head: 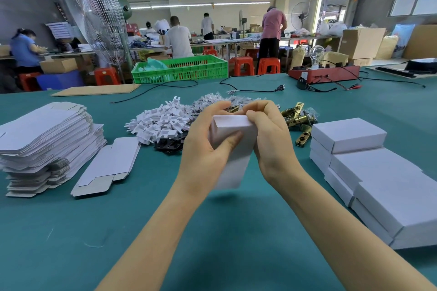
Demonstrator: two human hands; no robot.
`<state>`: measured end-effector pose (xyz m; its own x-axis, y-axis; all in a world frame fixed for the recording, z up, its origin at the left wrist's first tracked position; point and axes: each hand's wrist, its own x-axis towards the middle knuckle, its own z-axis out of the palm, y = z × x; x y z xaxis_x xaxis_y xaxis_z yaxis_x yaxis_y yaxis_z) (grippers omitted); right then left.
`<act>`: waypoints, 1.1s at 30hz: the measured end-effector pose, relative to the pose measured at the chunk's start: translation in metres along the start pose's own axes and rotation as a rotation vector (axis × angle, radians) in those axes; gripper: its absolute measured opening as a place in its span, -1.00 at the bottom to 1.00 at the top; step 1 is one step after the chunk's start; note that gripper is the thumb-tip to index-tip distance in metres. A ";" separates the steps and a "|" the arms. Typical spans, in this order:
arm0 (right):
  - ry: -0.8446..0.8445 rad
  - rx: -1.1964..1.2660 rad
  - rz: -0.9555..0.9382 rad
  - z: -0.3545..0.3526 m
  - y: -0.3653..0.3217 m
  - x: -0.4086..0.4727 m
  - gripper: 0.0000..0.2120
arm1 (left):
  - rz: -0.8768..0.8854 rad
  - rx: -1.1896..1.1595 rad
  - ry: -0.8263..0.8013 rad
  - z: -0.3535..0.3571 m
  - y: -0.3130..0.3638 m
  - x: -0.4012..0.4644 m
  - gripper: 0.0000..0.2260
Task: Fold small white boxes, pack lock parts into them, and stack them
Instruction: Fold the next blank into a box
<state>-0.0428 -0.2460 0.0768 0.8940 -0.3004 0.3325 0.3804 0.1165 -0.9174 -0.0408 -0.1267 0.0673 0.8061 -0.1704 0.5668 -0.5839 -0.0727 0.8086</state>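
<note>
The white box [233, 146] is showing only partly: the left hand [208, 149] and right hand [272, 139] are covering its sides and far end. The stack of folded boxes [378, 179] at three o'clock is running off the edge. The blank stack [45, 139] at nine o'clock is being clipped too. Workers at twelve o'clock are standing too small to read.

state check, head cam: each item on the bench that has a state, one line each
white box: erected, held off the table in both hands
left hand: grips the box
right hand: pinches its top flap
flat box blanks: unfolded, stacked
single blank: flat on table
finished boxes: closed, stacked
brass lock parts: loose, unpacked
</note>
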 end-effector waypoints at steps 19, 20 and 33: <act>-0.011 -0.280 0.028 -0.013 0.001 0.006 -0.53 | -0.157 -0.139 -0.017 0.006 -0.016 -0.001 -0.53; -0.040 -0.336 -0.039 -0.010 0.001 0.002 -0.56 | -0.204 -0.196 -0.007 0.007 -0.018 0.000 -0.46; -0.464 -0.483 0.119 0.001 0.005 -0.004 -0.53 | -0.252 -0.030 0.196 0.004 -0.062 -0.008 -0.40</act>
<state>-0.0448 -0.2436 0.0712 0.9732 0.1381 0.1836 0.2211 -0.3445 -0.9124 -0.0113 -0.1247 0.0116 0.9298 0.0421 0.3656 -0.3630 -0.0586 0.9299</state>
